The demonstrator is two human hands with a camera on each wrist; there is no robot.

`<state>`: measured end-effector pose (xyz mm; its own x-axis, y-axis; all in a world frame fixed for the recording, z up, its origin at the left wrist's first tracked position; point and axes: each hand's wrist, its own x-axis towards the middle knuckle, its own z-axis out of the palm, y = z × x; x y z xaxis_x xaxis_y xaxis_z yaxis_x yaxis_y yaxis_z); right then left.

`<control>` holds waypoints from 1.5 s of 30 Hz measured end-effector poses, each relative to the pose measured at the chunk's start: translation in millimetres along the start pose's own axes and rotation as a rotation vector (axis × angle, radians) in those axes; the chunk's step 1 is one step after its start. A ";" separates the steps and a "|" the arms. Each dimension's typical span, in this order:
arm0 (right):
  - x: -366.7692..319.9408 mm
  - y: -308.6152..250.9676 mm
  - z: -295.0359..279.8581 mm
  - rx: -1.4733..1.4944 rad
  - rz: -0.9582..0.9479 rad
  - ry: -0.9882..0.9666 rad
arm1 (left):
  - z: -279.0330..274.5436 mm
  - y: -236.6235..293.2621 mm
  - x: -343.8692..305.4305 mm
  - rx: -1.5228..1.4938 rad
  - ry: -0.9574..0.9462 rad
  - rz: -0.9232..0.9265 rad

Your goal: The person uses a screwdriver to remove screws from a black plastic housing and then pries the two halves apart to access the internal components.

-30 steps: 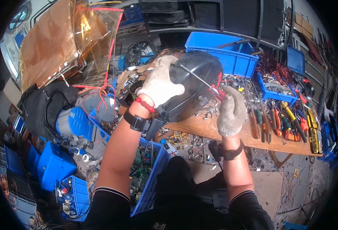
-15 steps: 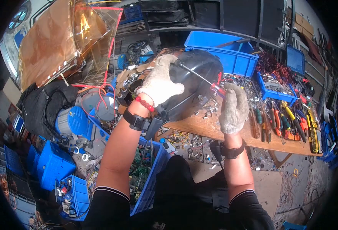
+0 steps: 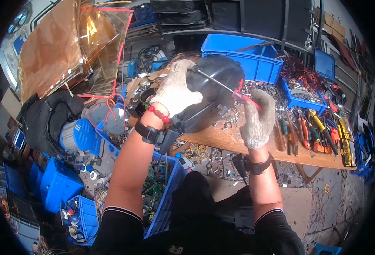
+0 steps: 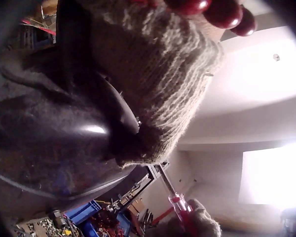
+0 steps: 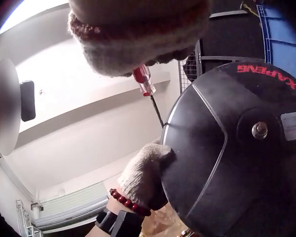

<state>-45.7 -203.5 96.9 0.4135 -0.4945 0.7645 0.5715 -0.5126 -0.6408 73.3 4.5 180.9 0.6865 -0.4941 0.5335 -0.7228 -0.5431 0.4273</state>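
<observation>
One screwdriver (image 3: 228, 88) slants, tip twd L hand (image 3: 176, 90) gripping disc (image 3: 213, 97), R hand's (image 3: 258, 122) fingers pinching hdl (image 3: 239, 96).

In the right wrist view, the glossy black round housing (image 5: 195, 163) runs past the right edge, which crops its white rectangular label (image 5: 292, 126), and the top edge cuts off the cream-gloved right hand (image 5: 138, 42). At lower centre of the left wrist view, the cream-gloved left hand (image 4: 148, 84) hides the tip of the red-and-clear-handled steel screwdriver (image 4: 174, 194). Centre-right in the head view, scattered metal bits (image 3: 228, 122) are too small to identify.
</observation>
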 end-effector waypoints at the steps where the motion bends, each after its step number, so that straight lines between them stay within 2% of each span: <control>1: -0.2 2.4 2.0 0.059 -0.051 0.015 | 0.0 -0.1 0.0 -0.001 0.000 0.000; 4: -1.7 6.2 -0.2 0.095 -0.125 0.008 | 1.1 -0.9 1.4 0.010 -0.001 0.015; 7: 0.6 -4.2 -5.7 0.015 -0.036 0.004 | 0.6 0.8 2.0 0.013 0.013 0.059; 9: 3.0 -12.0 -9.8 -0.153 0.050 -0.063 | -0.5 3.6 1.1 0.039 0.012 -0.008; 10: 0.5 -9.0 -8.3 -0.095 -0.088 0.008 | 5.2 -2.3 2.1 0.032 0.070 0.070; 12: -14.1 -7.8 -20.3 -0.035 -0.128 0.075 | 10.6 -6.8 -0.5 -0.007 0.091 0.130; 13: -23.4 -10.1 -31.5 0.003 -0.030 0.088 | 13.2 -12.3 -0.1 -0.040 0.071 0.118; 16: -49.2 28.4 -75.9 -0.208 -0.051 0.084 | 13.9 -14.4 1.5 -0.108 0.021 0.047; 17: -57.2 38.1 -91.5 -0.380 -0.033 0.069 | 12.7 -12.3 1.4 -0.157 0.004 0.046; 18: -65.9 55.7 -107.8 -0.554 -0.094 0.053 | 11.7 -11.3 1.3 -0.199 -0.011 0.043; 21: -100.3 104.0 -150.9 -0.980 -0.048 -0.052 | 12.0 -16.7 4.5 -0.176 -0.023 0.069; 26: -115.6 122.9 -162.6 -1.207 -0.071 -0.237 | 9.8 4.0 3.2 -0.172 -0.045 0.042; 31: -100.2 123.6 -150.1 -1.211 0.028 -0.347 | 10.2 3.8 3.0 -0.212 -0.056 0.049; 34: -88.1 109.4 -160.4 -1.151 0.014 -0.311 | 9.4 5.3 0.9 -0.238 -0.061 0.017; 40: -49.9 119.1 -201.1 -1.361 0.126 -0.062 | 10.3 3.5 1.3 -0.238 -0.050 0.002; 41: -41.1 117.3 -208.2 -1.456 0.162 -0.146 | 10.0 2.7 1.2 -0.213 -0.044 0.011; 42: -30.5 117.9 -211.9 -1.456 0.157 -0.149 | 10.1 1.6 1.3 -0.215 -0.039 0.007; 44: -9.8 122.7 -217.0 -1.546 0.490 -0.440 | 11.1 0.2 2.7 -0.143 -0.031 0.024; 45: -5.3 126.1 -218.2 -1.569 0.501 -0.473 | 11.6 0.9 1.6 -0.145 -0.029 0.022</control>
<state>-130.4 -418.7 -3.4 0.6442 -0.7226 0.2505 -0.7398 -0.6719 -0.0356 74.7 -4.6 173.7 0.6707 -0.5253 0.5237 -0.7402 -0.4290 0.5177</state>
